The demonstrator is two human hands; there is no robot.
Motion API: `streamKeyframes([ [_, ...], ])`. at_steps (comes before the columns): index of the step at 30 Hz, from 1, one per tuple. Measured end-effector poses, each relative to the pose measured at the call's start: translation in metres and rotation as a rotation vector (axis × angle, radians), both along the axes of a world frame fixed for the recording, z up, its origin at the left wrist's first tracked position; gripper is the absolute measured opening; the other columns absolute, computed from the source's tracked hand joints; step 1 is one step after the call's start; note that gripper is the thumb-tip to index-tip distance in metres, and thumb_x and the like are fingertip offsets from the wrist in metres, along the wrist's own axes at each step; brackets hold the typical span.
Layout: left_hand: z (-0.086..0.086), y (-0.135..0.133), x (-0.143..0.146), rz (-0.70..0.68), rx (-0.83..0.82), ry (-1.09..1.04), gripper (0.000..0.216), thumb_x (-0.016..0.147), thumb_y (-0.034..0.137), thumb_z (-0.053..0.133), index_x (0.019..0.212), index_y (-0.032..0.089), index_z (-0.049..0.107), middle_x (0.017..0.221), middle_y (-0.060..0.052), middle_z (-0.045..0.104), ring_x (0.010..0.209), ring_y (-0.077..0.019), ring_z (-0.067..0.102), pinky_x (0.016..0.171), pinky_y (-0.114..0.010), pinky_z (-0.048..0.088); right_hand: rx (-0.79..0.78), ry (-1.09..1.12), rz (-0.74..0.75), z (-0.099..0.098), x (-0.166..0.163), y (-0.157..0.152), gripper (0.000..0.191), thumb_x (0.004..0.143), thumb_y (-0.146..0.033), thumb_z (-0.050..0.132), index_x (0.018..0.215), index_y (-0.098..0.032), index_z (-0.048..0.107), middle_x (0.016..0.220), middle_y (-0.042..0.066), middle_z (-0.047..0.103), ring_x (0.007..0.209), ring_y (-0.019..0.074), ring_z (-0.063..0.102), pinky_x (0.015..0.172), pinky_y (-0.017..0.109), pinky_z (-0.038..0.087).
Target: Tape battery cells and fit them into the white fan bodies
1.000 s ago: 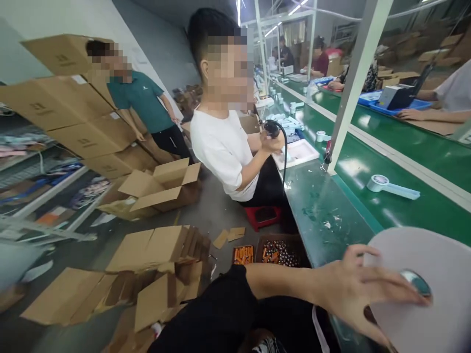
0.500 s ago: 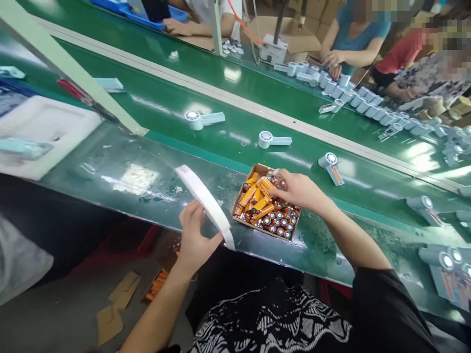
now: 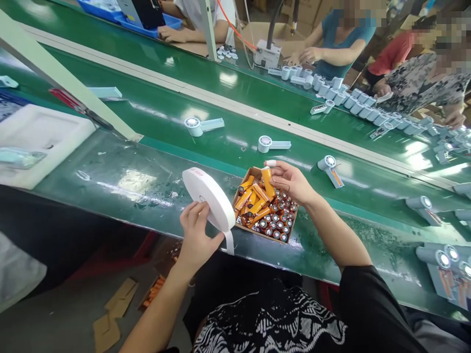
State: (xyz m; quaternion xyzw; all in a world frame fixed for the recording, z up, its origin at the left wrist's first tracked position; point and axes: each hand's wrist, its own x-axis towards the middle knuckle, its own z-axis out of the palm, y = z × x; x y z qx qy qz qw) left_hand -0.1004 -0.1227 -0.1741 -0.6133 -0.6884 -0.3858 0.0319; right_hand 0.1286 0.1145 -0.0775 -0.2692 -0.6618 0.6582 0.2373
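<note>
Chunky white tape roll [image 3: 215, 198], held in the left hand [image 3: 196, 233], tilted up on edge just left of a cardboard box [image 3: 263, 235] on the green tabletop [image 3: 121, 169]. Has a loose strip [image 3: 229, 241] dangling off the low end. One orange battery [image 3: 268, 182] pinched in the right hand [image 3: 290, 182], at a slight slant over the box. Pretty full in there: loose orange cells [image 3: 253, 199] jumbled on the left, standing cells [image 3: 276, 220] packed tight on the right, round ends up.

A factory assembly line: open-handled handheld fans [image 3: 265, 144] dot a long green conveyor belt [image 3: 154, 128], with workers [image 3: 344, 46] along its far side.
</note>
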Motion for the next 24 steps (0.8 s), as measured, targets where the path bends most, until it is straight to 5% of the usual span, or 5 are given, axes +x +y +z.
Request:
streamKeyframes([
  [7,0.008,0.005,0.001,0.022,0.042,0.166,0.062,0.086,0.018,0.072,0.145,0.020,0.051,0.134,-0.018,0.062,0.137,-0.0426,0.048,0.115,-0.060,0.048,-0.137,0.225,0.090,0.017,-0.011,-0.039,0.066,0.081,-0.043,0.096,0.139,-0.027,0.070,0.120,0.004,0.079,0.106,0.0203,0.078,0.101,0.038,0.066],
  [11,0.014,0.007,0.006,0.054,0.049,0.214,0.063,0.082,0.013,0.073,0.142,0.019,0.054,0.132,-0.016,0.064,0.135,-0.0404,0.050,0.115,-0.055,0.047,-0.087,0.330,-0.089,0.026,-0.023,-0.056,0.041,0.077,-0.041,0.100,0.106,-0.026,0.075,0.111,0.002,0.081,0.103,0.0204,0.079,0.094,0.038,0.069],
  [19,0.029,0.006,0.016,0.122,0.092,0.356,0.055,0.083,0.010,0.077,0.136,0.018,0.064,0.126,-0.014,0.072,0.120,-0.0333,0.055,0.105,-0.046,0.047,0.420,0.274,-0.481,0.017,-0.050,-0.072,0.029,0.082,-0.046,0.093,0.086,-0.026,0.071,0.099,0.005,0.087,0.096,0.0261,0.085,0.087,0.042,0.071],
  [24,0.033,0.003,0.019,0.135,0.081,0.358,0.057,0.084,0.012,0.076,0.139,0.021,0.065,0.124,-0.012,0.074,0.119,-0.0333,0.057,0.101,-0.046,0.049,0.505,0.104,-0.481,0.008,-0.049,-0.076,0.024,0.086,-0.048,0.087,0.087,-0.028,0.074,0.100,0.006,0.087,0.097,0.0276,0.084,0.093,0.046,0.070],
])
